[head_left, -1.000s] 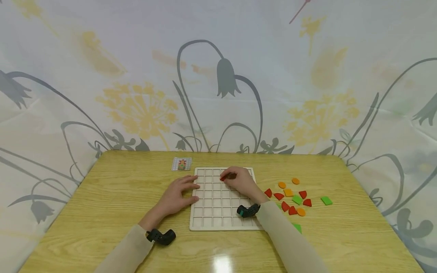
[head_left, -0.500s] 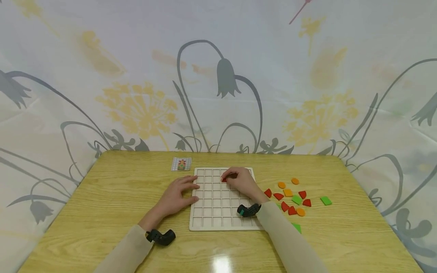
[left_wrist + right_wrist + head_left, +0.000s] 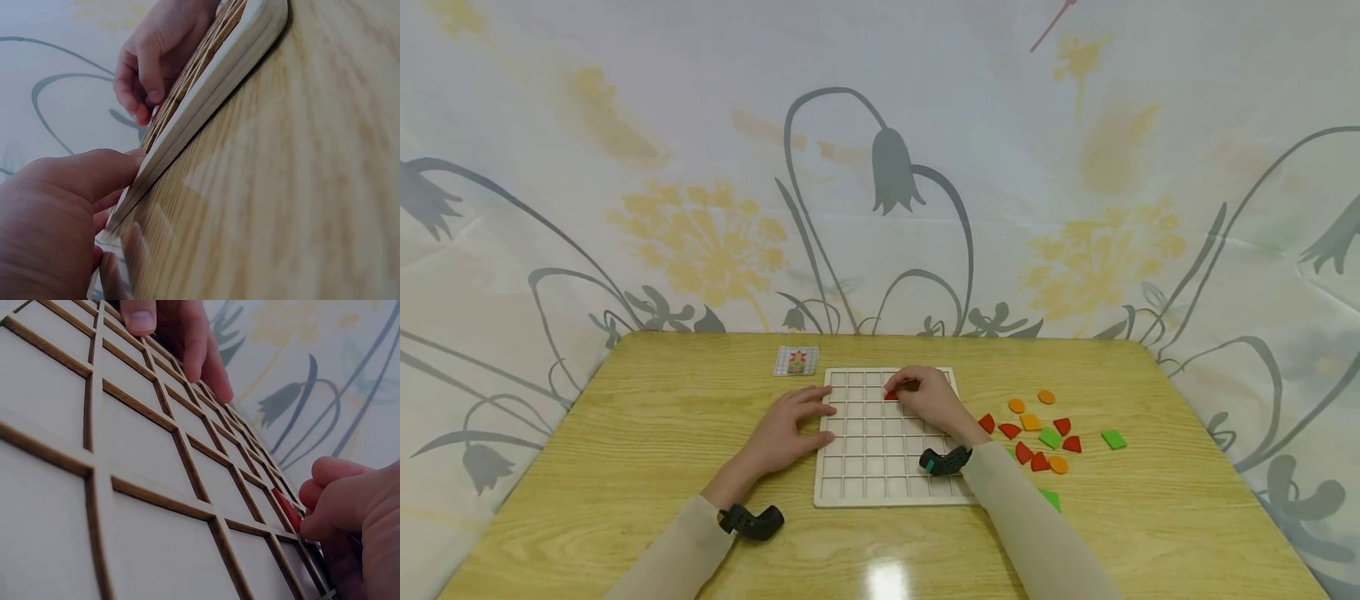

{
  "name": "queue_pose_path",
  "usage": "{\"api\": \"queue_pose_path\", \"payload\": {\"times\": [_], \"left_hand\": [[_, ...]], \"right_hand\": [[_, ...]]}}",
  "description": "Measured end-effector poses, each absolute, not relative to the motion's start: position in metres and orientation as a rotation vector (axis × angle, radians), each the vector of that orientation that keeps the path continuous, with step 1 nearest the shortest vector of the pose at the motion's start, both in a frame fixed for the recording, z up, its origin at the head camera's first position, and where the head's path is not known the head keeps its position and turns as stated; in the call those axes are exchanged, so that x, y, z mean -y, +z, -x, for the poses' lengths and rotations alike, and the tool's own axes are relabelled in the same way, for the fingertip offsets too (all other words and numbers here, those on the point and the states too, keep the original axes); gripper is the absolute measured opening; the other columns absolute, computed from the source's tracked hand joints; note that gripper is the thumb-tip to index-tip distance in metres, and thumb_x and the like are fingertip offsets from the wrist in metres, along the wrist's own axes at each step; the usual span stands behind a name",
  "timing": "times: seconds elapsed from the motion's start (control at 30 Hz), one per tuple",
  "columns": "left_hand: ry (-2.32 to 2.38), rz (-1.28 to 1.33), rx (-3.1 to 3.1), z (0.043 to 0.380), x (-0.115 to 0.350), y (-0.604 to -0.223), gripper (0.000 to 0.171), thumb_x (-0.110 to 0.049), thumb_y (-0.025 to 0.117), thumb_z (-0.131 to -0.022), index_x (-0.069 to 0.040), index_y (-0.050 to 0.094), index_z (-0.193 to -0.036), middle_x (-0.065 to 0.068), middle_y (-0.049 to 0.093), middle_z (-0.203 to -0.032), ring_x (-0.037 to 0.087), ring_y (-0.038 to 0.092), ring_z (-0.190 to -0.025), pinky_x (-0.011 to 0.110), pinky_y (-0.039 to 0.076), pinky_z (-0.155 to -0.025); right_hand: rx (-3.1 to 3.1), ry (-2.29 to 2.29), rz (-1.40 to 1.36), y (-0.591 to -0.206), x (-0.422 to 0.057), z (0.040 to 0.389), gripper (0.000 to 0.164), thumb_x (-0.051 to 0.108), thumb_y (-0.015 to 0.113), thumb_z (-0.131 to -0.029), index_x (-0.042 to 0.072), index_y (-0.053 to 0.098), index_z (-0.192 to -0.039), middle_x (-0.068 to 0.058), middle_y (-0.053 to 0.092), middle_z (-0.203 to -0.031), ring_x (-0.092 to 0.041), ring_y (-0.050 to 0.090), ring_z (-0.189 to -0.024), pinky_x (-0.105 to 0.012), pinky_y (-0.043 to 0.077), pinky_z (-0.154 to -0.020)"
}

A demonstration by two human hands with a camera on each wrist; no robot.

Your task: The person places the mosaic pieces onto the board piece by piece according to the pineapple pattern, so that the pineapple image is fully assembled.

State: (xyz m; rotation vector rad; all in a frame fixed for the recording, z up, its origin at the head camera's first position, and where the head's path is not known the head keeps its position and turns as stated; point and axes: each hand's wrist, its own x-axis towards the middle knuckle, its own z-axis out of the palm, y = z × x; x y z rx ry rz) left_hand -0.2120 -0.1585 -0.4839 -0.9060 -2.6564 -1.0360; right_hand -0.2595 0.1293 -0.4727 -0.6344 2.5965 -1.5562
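Observation:
A white grid board [image 3: 891, 502] with raised square cells lies on the wooden table. At its left edge rests my left hand [image 3: 782, 433], fingers spread, with the fingertips on the rim. My right hand [image 3: 931, 398] pinches a red quarter-circle tile [image 3: 891, 396] over the far rows of the grid. The right wrist view shows this red tile [image 3: 287, 509] down in a cell near the far edge, thumb and forefinger at its side. The other grid cells in sight hold no tiles; the right hand and forearm hide part of the board.
Right of the board lie several loose red quarter-circle tiles [image 3: 1024, 452], orange round tiles [image 3: 1047, 397], an orange square tile [image 3: 1031, 422] and green square tiles [image 3: 1114, 439]. A small picture card [image 3: 797, 361] lies behind the board on the left. A patterned backdrop [image 3: 880, 250] borders the table.
The right hand has shifted slightly right and the red tile has come lower into view, beneath the fingers. The left hand keeps its place at the board's edge.

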Motion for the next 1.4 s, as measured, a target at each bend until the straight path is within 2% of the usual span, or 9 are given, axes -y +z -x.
{"api": "queue_pose_path", "payload": {"times": [0.2,0.43,0.57,0.67,0.8,1.13,1.27,1.4], "left_hand": [[-1.05,0.892,2.69,0.21,0.159,-0.481,0.037,-0.025,0.075,-0.089,-0.007,0.071,-0.121,0.012,0.051,-0.147,0.038,0.04,-0.137,0.062,0.03,-0.11],[-1.057,0.9,2.671,0.21,0.158,-0.482,0.036,-0.025,0.075,-0.089,-0.007,0.071,-0.121,0.012,0.052,-0.146,0.039,0.041,-0.136,0.062,0.032,-0.108],[-1.063,0.901,2.673,0.21,0.157,-0.481,0.036,-0.025,0.075,-0.089,-0.007,0.072,-0.12,0.012,0.052,-0.146,0.039,0.042,-0.136,0.062,0.032,-0.108],[-1.06,0.897,2.675,0.21,0.158,-0.481,0.036,-0.025,0.075,-0.089,-0.007,0.072,-0.12,0.011,0.052,-0.146,0.039,0.042,-0.135,0.061,0.032,-0.108],[-1.066,0.888,2.686,0.21,0.158,-0.481,0.037,-0.024,0.075,-0.089,-0.008,0.072,-0.121,0.01,0.052,-0.147,0.038,0.042,-0.136,0.061,0.032,-0.109],[-1.068,0.903,2.672,0.21,0.156,-0.483,0.036,-0.025,0.075,-0.089,-0.008,0.072,-0.121,0.011,0.052,-0.146,0.039,0.043,-0.135,0.061,0.031,-0.109],[-1.06,0.896,2.681,0.21,0.157,-0.482,0.036,-0.026,0.075,-0.089,-0.008,0.071,-0.121,0.011,0.051,-0.147,0.038,0.042,-0.135,0.061,0.031,-0.109],[-1.046,0.892,2.684,0.209,0.158,-0.482,0.036,-0.026,0.075,-0.089,-0.008,0.071,-0.121,0.011,0.051,-0.147,0.038,0.043,-0.135,0.061,0.031,-0.109]], "right_hand": [[-2.564,-1.581,0.647,-0.441,-0.123,0.238,0.016,-0.008,0.061,-0.091,-0.003,0.073,-0.1,-0.016,0.071,-0.103,-0.03,0.065,-0.093,-0.036,0.051,-0.084],[-2.467,-1.737,0.584,-0.458,-0.139,0.259,0.019,-0.009,0.057,-0.093,-0.009,0.07,-0.107,-0.018,0.068,-0.111,-0.035,0.063,-0.101,-0.034,0.052,-0.083],[-2.547,-1.72,0.561,-0.467,-0.164,0.267,0.02,-0.005,0.059,-0.094,-0.004,0.072,-0.108,-0.013,0.068,-0.113,-0.031,0.063,-0.103,-0.033,0.051,-0.084],[-2.634,-1.67,0.546,-0.464,-0.191,0.266,0.02,-0.003,0.06,-0.094,0.0,0.074,-0.108,-0.012,0.069,-0.113,-0.03,0.063,-0.104,-0.038,0.053,-0.087],[-2.752,-1.568,0.491,-0.458,-0.235,0.26,0.02,-0.004,0.061,-0.094,-0.001,0.073,-0.11,-0.016,0.069,-0.114,-0.034,0.063,-0.107,-0.045,0.053,-0.09],[-2.915,-1.282,0.272,-0.446,-0.338,0.227,0.024,0.007,0.059,-0.099,-0.002,0.068,-0.12,-0.022,0.065,-0.121,-0.038,0.06,-0.109,-0.028,0.052,-0.081],[-2.933,-1.224,0.264,-0.445,-0.357,0.215,0.024,0.008,0.06,-0.099,-0.004,0.068,-0.119,-0.023,0.065,-0.12,-0.039,0.06,-0.108,-0.022,0.051,-0.078],[-2.905,-1.222,0.312,-0.446,-0.355,0.208,0.022,0.005,0.063,-0.096,-0.004,0.069,-0.116,-0.024,0.066,-0.116,-0.035,0.064,-0.099,-0.024,0.054,-0.072]]}}
